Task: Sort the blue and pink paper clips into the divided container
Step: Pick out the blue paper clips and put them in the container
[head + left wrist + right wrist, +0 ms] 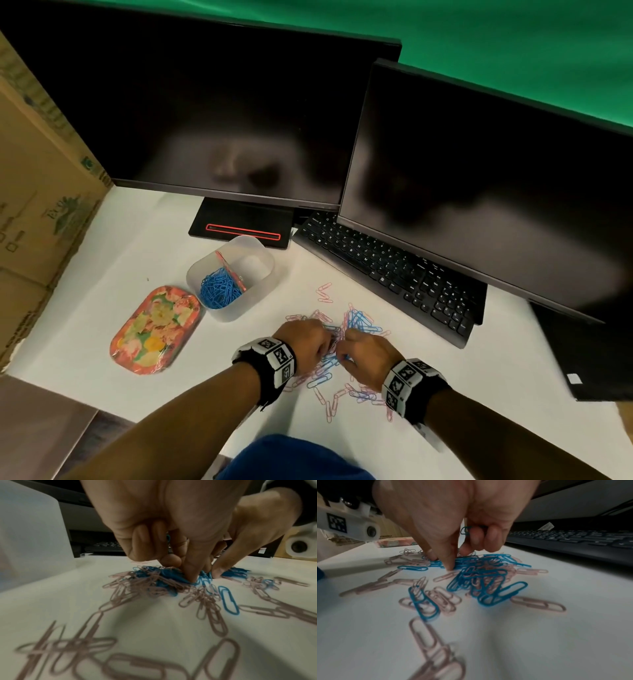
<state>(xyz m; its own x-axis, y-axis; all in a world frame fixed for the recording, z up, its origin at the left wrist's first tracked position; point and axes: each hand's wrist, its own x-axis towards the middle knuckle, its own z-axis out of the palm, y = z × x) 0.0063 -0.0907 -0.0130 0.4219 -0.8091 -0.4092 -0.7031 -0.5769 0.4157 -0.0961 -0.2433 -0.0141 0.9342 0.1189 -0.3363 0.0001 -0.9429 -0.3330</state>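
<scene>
At far left a floral tray (156, 330); next the divided container (236, 310), blue paper clips (219, 289) in its left compartment. On the table (496, 394), mixed blue and pink paper clips (337, 368) (tangled). Left hand (310, 344) and right hand (368, 353) both curled, each pinching blue clips (464, 530).

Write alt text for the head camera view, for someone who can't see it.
Both hands, left hand and right hand, pick at a scattered pile of blue and pink paper clips on a white desk. Behind and to the left, a translucent divided container holds blue clips in one compartment, beside a floral tray; two dark monitors and a keyboard stand behind.
</scene>
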